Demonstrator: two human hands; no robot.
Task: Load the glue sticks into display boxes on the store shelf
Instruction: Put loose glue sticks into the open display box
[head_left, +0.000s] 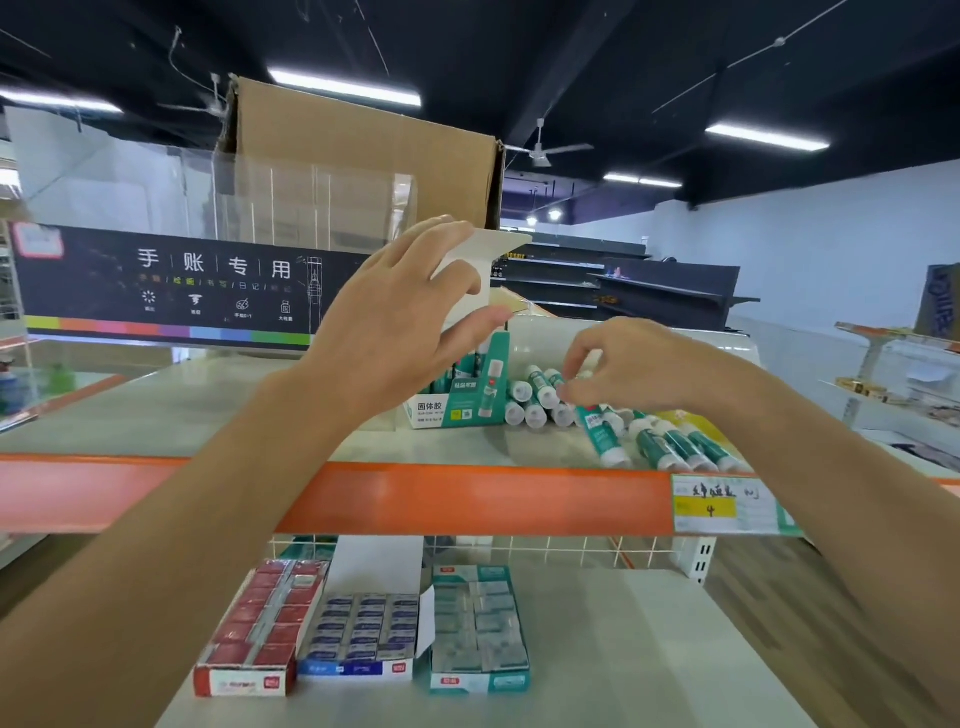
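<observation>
A teal and white display box (470, 402) stands on the upper shelf (208, 415) with glue sticks upright inside it. Its white lid flap (485, 260) is raised, and my left hand (400, 317) holds that flap with thumb below and fingers on top. To the right of the box lie several loose teal glue sticks (660, 441) with white caps, some piled, some in a row. My right hand (623, 366) hovers over the pile and pinches one glue stick (545, 387) at its cap end.
An orange shelf rail (467, 499) with a yellow price tag (722, 504) runs across the front. Below, boxes of erasers (363, 629) sit on the lower shelf. A large cardboard carton (363, 156) and a clear acrylic stand (156, 192) stand behind.
</observation>
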